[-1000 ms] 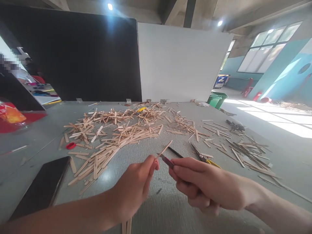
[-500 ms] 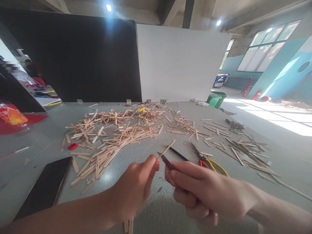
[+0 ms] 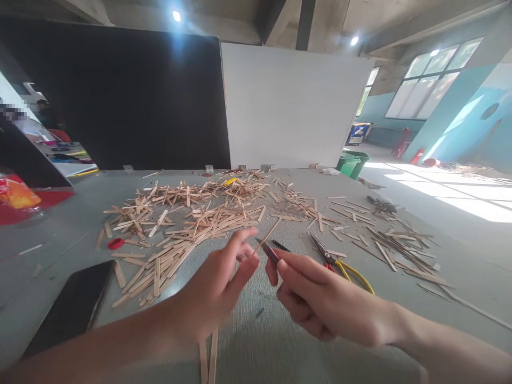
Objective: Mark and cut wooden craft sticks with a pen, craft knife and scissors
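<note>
My left hand (image 3: 224, 272) holds a thin wooden craft stick (image 3: 272, 229) by its lower end, near the thumb tip. Its index finger is lifted off, and the other fingertips are partly hidden behind the thumb. In my right hand (image 3: 316, 293) is a small knife (image 3: 270, 253) with a dark reddish body, gripped in curled fingers. The knife's pointed tip crosses the stick close to my left thumb. Just beyond the right hand lie pliers (image 3: 328, 257) with red and yellow handles. A slim black rod (image 3: 281, 245) is partly covered by that hand.
A heap of craft sticks (image 3: 208, 221) spreads over the grey table (image 3: 248, 341). More strips (image 3: 400, 250) lie at right. A red ring (image 3: 116, 244), a black phone-like slab (image 3: 72, 304) and a bottle (image 3: 18, 194) are at left. Black (image 3: 152, 101) and white panels (image 3: 292, 106) stand behind.
My left index finger has lifted and the hand has opened somewhat around the stick. The stick sits slightly lower and further left; the right hand with the knife has shifted slightly left.
</note>
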A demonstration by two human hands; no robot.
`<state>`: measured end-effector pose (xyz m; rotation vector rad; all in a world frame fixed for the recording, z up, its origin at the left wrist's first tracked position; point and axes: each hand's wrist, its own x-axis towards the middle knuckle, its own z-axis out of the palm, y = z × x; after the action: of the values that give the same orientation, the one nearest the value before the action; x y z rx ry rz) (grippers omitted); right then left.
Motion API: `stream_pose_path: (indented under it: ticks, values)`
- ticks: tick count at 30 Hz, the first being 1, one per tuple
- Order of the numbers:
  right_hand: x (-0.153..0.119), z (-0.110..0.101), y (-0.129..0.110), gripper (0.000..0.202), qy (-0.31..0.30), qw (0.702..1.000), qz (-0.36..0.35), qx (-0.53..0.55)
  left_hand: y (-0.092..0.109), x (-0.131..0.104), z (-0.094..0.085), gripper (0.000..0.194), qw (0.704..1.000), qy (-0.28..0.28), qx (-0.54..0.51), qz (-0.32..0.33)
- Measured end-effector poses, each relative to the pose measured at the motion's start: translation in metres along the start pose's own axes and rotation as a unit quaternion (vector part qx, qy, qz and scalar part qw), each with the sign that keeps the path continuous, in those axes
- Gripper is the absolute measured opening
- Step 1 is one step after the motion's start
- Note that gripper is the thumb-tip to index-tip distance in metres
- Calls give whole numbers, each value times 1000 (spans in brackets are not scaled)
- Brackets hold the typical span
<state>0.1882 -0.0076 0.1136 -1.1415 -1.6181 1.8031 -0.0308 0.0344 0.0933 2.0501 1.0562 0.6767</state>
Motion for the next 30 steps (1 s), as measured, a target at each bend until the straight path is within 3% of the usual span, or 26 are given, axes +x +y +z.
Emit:
stream_pose_path:
  ticks: [2,5,8,11,14,19,21,24,26,28,30]
  values:
    - [0,-5,-2,32,22,994,-25,-104,0,2,-6,51,996,-15,-84,0]
    - [-2,-9,-3,25,21,963,-58,-263,1,3,-12,50,977,-97,-189,-8]
    - [-3,-12,-2,27,6,928,-75,-365,6,2,-10,45,970,-136,-200,-31]
    - [-2,-17,-1,30,-18,907,-98,-410,8,-1,-5,39,972,-144,-183,-39]
    - [0,-21,-4,31,-31,903,-84,-420,8,-3,-3,45,971,-120,-199,-48]
    - [3,-24,-10,31,-39,902,-74,-424,16,-3,-5,6,976,-147,-150,-49]
    - [3,-22,-12,31,-46,899,-62,-430,20,-5,-4,9,975,-153,-151,-54]
    - [-1,-27,-15,30,-57,897,-60,-435,21,-8,-4,10,976,-130,-166,-51]
    - [-6,-42,-17,30,-35,900,-62,-430,17,-7,-7,14,978,-83,-188,-32]
    - [-13,-68,-19,34,34,904,-67,-420,12,-3,-13,16,977,-22,-213,-11]
    - [-18,-95,-18,36,145,896,-86,-412,7,3,-20,12,977,20,-212,1]
